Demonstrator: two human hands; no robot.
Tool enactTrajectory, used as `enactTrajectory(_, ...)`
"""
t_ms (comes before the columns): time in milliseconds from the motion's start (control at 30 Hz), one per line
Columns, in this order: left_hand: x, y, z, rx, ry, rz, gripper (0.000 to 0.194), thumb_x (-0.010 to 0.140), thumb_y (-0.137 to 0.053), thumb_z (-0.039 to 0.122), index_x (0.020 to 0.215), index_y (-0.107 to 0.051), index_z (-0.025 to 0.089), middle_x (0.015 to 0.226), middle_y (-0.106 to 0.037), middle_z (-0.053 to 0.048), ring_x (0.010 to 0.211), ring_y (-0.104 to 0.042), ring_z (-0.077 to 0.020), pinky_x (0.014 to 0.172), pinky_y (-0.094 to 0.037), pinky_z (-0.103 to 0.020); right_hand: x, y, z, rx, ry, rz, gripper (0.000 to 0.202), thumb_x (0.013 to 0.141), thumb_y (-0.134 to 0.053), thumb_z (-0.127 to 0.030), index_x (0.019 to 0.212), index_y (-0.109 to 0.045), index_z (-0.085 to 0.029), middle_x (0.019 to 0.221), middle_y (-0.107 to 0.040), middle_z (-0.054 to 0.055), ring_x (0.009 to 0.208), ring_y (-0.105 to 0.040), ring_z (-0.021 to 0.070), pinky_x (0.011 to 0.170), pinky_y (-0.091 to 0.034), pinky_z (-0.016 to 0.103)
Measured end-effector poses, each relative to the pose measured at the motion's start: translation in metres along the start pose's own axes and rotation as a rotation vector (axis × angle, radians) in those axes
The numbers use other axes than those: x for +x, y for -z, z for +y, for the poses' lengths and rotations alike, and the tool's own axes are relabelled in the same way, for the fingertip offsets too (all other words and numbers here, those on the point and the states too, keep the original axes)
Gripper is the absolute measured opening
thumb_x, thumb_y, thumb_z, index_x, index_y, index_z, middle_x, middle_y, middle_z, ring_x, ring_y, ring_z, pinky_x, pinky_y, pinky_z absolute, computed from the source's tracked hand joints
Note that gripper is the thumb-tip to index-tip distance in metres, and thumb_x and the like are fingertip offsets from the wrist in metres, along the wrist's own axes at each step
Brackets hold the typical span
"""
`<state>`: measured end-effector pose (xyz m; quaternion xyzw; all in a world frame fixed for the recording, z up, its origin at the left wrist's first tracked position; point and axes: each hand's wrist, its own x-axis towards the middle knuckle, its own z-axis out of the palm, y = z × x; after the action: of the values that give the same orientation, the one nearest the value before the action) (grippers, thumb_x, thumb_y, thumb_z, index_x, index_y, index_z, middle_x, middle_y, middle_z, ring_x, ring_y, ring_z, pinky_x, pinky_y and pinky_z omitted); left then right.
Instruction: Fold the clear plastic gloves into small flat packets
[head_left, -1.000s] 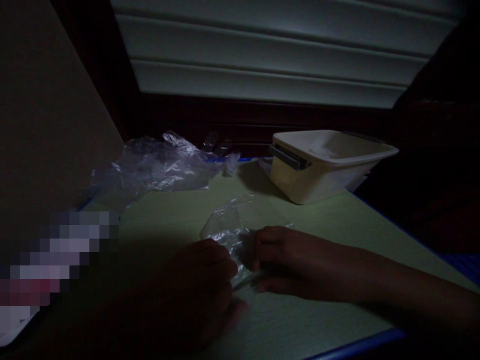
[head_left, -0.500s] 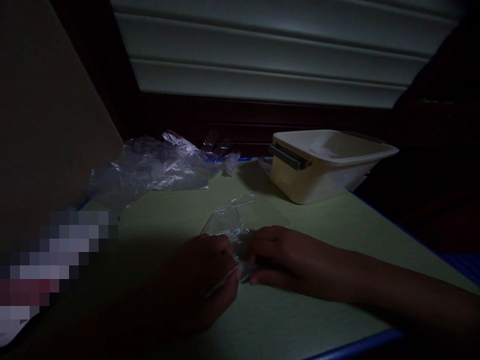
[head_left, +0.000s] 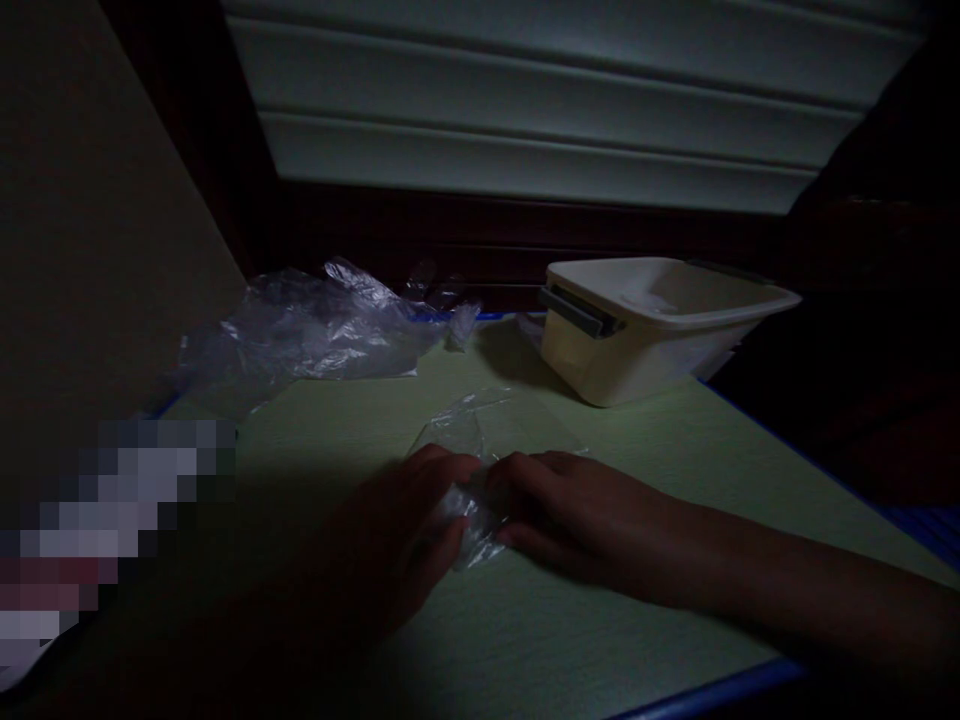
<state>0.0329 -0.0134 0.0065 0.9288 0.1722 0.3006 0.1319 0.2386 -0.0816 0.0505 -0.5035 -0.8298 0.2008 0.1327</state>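
A dim room, perhaps in a home — blue-edged table, pale slatted panel, plain wall.

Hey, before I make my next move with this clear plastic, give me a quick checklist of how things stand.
1. Left hand at the clear plastic: ok, thumb and fingers at its bunched part.
2. Right hand at the clear plastic: ok, fingertips at the bunched part, facing the left hand.
3. Firm grip: cannot tell, dim light hides the fingers' hold.
4. Clear plastic smooth: not ok, it is crumpled between the hands.
5. Bin apart from both hands: ok, farther back on the right.
6. Plastic heap apart from the hands: ok, back left on the table.
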Motion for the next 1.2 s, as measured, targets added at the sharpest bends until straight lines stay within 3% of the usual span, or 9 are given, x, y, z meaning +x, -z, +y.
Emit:
enactTrajectory(233,0.0,0.004,-0.003,0.427,-0.267,0.059,0.022,0.096,-0.037,0.011,0.115,-0.047,0.015,0.107,-0.061,-0.01,0.089,-0.059,-0.0221,0.077,-0.051,-0.035,-0.002,0.001,-0.003,0.027,-0.019,-0.007,0.006,0.089,-0.054,-0.017,0.095,-0.051,-0.017,0.083,-0.063,0.007,0.072,-0.06,0.0182,0.063,-0.044,0.027)
enactTrajectory(300,0.002,0.007,-0.003,0.485,-0.346,0.07,0.019,0.096,-0.036,0.01,0.104,-0.053,0.014,0.104,-0.061,-0.01,0.092,-0.057,-0.0223,0.078,-0.049,-0.035,-0.003,0.001,-0.003,0.03,-0.007,-0.018,0.008,0.089,-0.053,-0.016,0.097,-0.053,-0.016,0.086,-0.063,0.008,0.074,-0.06,0.0183,0.065,-0.045,0.027)
enactTrajectory(433,0.008,0.01,-0.002,0.538,-0.413,0.121,0.031,0.094,-0.034,0.001,0.077,-0.057,0.015,0.083,-0.061,-0.007,0.08,-0.054,-0.0207,0.074,-0.047,-0.034,-0.002,0.001,-0.004,0.025,0.015,-0.041,0.012,0.087,-0.051,-0.011,0.098,-0.055,-0.015,0.087,-0.064,0.009,0.075,-0.06,0.0183,0.068,-0.046,0.028)
enactTrajectory(567,0.011,0.006,-0.001,0.566,-0.422,0.072,0.032,0.09,-0.04,-0.001,0.068,-0.057,0.015,0.07,-0.056,-0.003,0.068,-0.05,-0.0191,0.064,-0.043,-0.033,0.0,0.002,-0.006,0.014,0.028,-0.048,0.011,0.086,-0.052,-0.009,0.095,-0.056,-0.015,0.084,-0.064,0.008,0.073,-0.059,0.0178,0.067,-0.046,0.027)
enactTrajectory(700,0.007,0.005,0.0,0.544,-0.412,0.104,0.035,0.093,-0.032,0.0,0.075,-0.059,0.016,0.074,-0.058,-0.004,0.071,-0.052,-0.0196,0.065,-0.044,-0.033,0.0,0.002,-0.006,0.022,0.042,-0.046,0.009,0.087,-0.055,-0.012,0.095,-0.058,-0.013,0.087,-0.065,0.009,0.076,-0.061,0.0188,0.069,-0.047,0.028)
enactTrajectory(800,0.006,0.009,0.003,0.506,-0.371,0.041,0.032,0.096,-0.033,0.005,0.082,-0.06,0.016,0.079,-0.062,-0.004,0.073,-0.054,-0.019,0.066,-0.047,-0.032,-0.001,0.002,-0.006,0.04,0.04,-0.034,0.007,0.089,-0.055,-0.016,0.095,-0.059,-0.014,0.088,-0.065,0.009,0.076,-0.061,0.0181,0.069,-0.047,0.028)
enactTrajectory(900,0.007,0.011,0.007,0.461,-0.325,-0.021,0.031,0.099,-0.036,0.011,0.077,-0.057,0.017,0.075,-0.062,-0.003,0.071,-0.056,-0.0175,0.065,-0.048,-0.03,-0.002,0.001,-0.005,0.065,0.044,-0.028,0.01,0.092,-0.051,-0.015,0.096,-0.06,-0.015,0.088,-0.066,0.008,0.077,-0.061,0.0173,0.07,-0.048,0.028)
enactTrajectory(1067,0.006,0.007,0.006,0.406,-0.323,0.014,0.028,0.1,-0.038,0.017,0.08,-0.057,0.016,0.074,-0.062,-0.003,0.068,-0.056,-0.0183,0.061,-0.048,-0.031,-0.002,0.0,-0.005,0.079,0.046,-0.016,0.011,0.091,-0.052,-0.013,0.097,-0.061,-0.014,0.089,-0.066,0.008,0.079,-0.061,0.0172,0.07,-0.047,0.028)
enactTrajectory(1200,0.004,0.007,0.007,0.429,-0.312,-0.028,0.035,0.102,-0.034,0.019,0.076,-0.057,0.016,0.069,-0.06,-0.002,0.064,-0.056,-0.018,0.058,-0.046,-0.03,-0.002,0.001,-0.005,0.098,0.044,-0.012,0.011,0.093,-0.05,-0.017,0.094,-0.061,-0.014,0.087,-0.065,0.008,0.077,-0.06,0.0169,0.069,-0.047,0.028)
